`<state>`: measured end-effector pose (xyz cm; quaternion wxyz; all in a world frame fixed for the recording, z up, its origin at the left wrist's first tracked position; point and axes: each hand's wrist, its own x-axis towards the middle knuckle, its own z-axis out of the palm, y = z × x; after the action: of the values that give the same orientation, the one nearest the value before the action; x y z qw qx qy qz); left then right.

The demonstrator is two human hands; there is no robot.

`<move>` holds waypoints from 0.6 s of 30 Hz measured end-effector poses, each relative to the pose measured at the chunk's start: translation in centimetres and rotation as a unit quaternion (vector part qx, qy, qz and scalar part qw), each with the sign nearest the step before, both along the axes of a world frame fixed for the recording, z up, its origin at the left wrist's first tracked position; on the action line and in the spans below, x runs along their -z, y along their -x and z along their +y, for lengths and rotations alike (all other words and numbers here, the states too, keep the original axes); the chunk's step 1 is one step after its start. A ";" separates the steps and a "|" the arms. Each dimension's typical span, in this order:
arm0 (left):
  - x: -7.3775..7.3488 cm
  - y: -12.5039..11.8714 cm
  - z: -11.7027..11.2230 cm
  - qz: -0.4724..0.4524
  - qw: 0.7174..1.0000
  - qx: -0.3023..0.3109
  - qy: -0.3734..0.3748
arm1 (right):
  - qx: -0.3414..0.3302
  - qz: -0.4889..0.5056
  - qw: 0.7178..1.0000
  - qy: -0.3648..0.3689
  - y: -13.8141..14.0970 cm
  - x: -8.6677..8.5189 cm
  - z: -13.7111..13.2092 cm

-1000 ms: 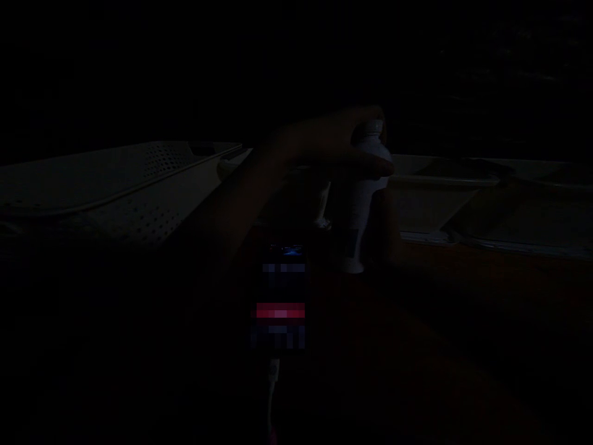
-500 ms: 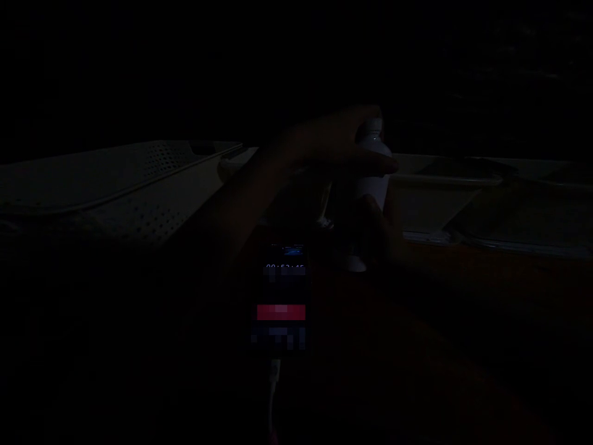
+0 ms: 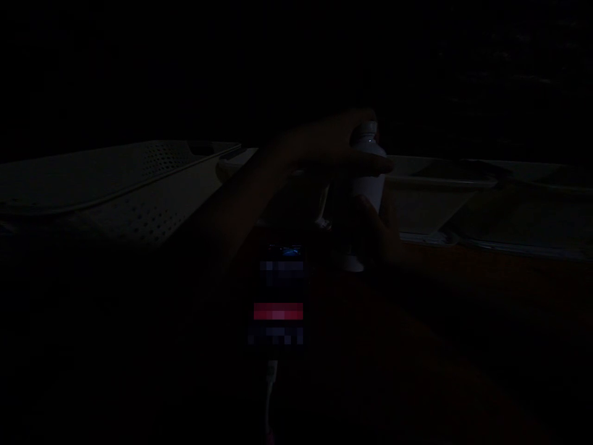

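The scene is very dark. A pale bottle (image 3: 369, 186) with a narrow capped neck stands nearly upright, right of the middle of the head view. My left hand (image 3: 340, 145) reaches across from the left and grips its upper part, with one finger lying across the front below the shoulder. Lower down, my right hand (image 3: 382, 225) is wrapped round the bottle's body from the right, the thumb on the front. The middle of the bottle is lost in shadow, and its pale bottom edge shows near the table.
A pale perforated basket (image 3: 185, 170) stands at the left. Pale bins (image 3: 426, 207) line the back, reaching to the right. On the dark reddish table (image 3: 440, 309) lies a lit phone (image 3: 278, 311) with a white cable (image 3: 269, 395) plugged into its near end.
The bottle and both hands sit very slightly further left and lower in view; the phone has also shifted a little left. Both hands keep their hold.
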<state>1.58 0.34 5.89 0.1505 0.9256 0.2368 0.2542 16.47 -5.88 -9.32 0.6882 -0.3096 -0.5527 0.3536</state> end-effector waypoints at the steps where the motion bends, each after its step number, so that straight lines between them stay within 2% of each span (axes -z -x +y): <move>1: 0.0 0.0 0.0 0.001 1.000 -0.002 0.000 | -0.004 0.005 1.000 0.002 0.0 0.0 0.0; 6: -0.1 -0.3 -0.1 0.021 0.999 -0.033 -0.010 | -0.004 0.015 1.000 0.012 0.2 -0.1 -0.2; 18: -0.1 -0.5 -0.3 0.014 0.999 -0.031 -0.002 | -0.002 0.017 1.000 -0.011 0.1 -0.1 0.0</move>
<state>2.06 0.08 6.03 0.1376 0.9215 0.2668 0.2463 16.35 -5.84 -9.24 0.6999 -0.2945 -0.5459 0.3541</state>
